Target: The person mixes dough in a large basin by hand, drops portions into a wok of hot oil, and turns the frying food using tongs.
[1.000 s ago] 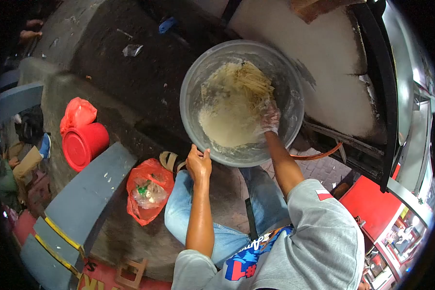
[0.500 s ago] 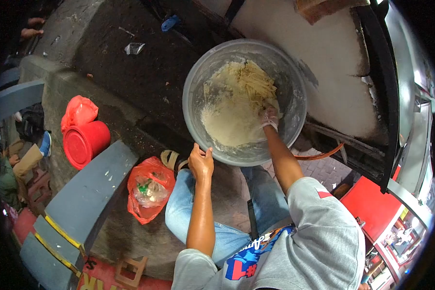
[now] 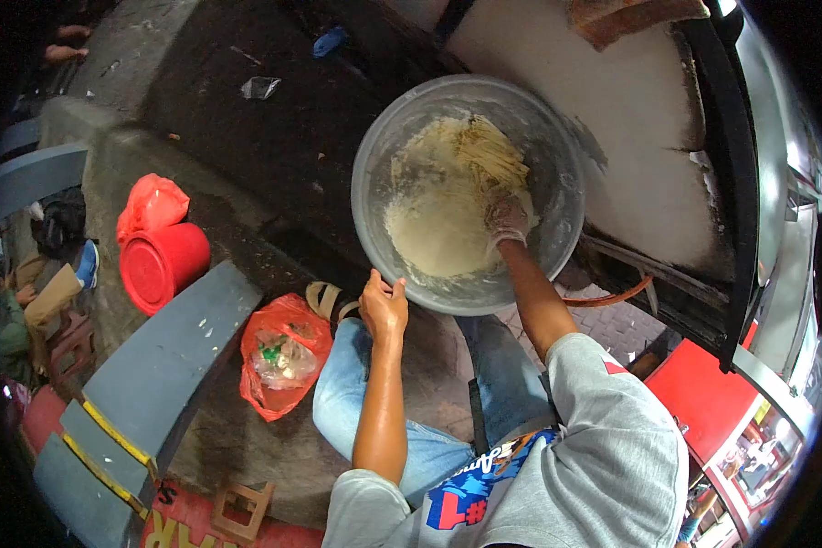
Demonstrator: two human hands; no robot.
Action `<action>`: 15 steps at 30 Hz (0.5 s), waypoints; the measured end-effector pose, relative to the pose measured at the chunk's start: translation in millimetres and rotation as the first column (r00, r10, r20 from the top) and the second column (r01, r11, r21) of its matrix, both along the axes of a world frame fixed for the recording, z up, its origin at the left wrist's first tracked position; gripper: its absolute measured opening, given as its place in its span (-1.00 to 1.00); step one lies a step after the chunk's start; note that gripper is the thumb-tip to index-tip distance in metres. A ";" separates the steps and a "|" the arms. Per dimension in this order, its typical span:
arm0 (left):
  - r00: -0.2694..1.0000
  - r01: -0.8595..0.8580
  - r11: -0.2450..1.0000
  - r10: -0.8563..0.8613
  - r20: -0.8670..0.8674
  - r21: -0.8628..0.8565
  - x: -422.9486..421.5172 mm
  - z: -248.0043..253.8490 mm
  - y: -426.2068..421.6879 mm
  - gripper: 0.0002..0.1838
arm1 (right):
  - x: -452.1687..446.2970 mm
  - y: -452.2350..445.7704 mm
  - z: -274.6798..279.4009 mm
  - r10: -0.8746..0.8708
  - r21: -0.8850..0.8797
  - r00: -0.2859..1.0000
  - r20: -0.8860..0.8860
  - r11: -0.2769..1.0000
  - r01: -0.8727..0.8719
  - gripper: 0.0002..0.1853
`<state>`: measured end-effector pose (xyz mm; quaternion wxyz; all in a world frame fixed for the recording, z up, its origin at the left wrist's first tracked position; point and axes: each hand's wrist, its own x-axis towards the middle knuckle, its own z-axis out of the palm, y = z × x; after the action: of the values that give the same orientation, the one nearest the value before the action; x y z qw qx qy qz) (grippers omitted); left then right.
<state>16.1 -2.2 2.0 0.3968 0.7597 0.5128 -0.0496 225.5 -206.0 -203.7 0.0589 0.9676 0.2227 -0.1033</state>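
Observation:
A large grey basin [image 3: 374, 239] rests in front of my knees, with white flour [image 3: 434, 237] inside and a heap of pale yellow strips [image 3: 491, 153] at its upper right. My left hand [image 3: 384, 301] grips the basin's near-left rim, its fingers partly hidden by the edge. Inside the basin, my right hand [image 3: 507, 217], in a clear plastic glove, is in the flour at the lower end of the strips. Its fingertips are buried or blurred, and what they hold cannot be made out.
On the left are a red bucket [image 3: 163, 267], a red bag [image 3: 153, 205] and a grey bench [image 3: 169, 352]. An open red plastic bag [image 3: 285, 356] lies by my foot. A metal-framed stall [image 3: 740, 183] stands at right. Another person's leg [image 3: 53, 297] shows far left.
The view has shifted slightly, so the basin appears a little further right. My right hand has shifted within the flour beside the strips. My left hand stays on the rim.

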 end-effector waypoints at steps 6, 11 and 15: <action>1.000 0.008 1.000 -0.009 -0.010 -0.013 1.1 4.8 0.1 -0.76 | 5.5 27.8 14.6 -0.271 -0.207 0.888 -0.371 0.957 0.206 -0.68; 1.000 0.023 1.000 -0.023 -0.004 0.007 -0.2 3.0 -0.3 -0.74 | 12.1 30.0 27.7 -0.188 -0.118 0.910 -0.369 0.981 0.155 -0.63; 0.998 0.030 1.000 -0.030 -0.048 -0.007 -1.1 0.8 -0.2 -0.70 | 12.1 -8.8 -8.3 -0.114 0.056 0.938 -0.328 0.989 0.140 -0.60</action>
<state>15.0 -2.4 2.8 0.3858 0.7648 0.5105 -0.0755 237.6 -214.8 -212.0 -0.0233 0.9514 0.1703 -0.2554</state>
